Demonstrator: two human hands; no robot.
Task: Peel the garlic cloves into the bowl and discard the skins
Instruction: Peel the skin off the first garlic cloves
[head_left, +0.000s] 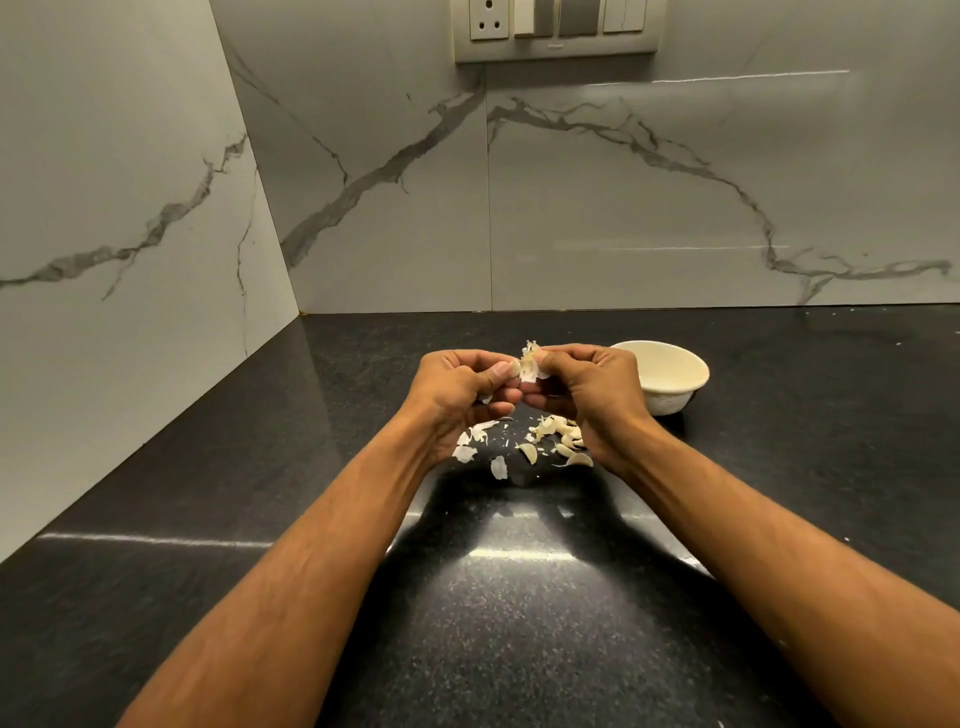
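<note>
Head view: over the dark counter (208, 519) beside the bowl (670, 374), my left hand (457, 389) pinches a garlic clove (515, 369); my right hand (587, 384) pinches its papery, tear-prone skin (530, 364). I'd grip the slippery clove's ends.

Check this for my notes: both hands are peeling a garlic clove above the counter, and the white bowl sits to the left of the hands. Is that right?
Not quite. The head view shows the white bowl to the right of the hands, beside the right hand. The rest holds: the left hand and right hand are peeling a garlic clove above the counter.
</note>
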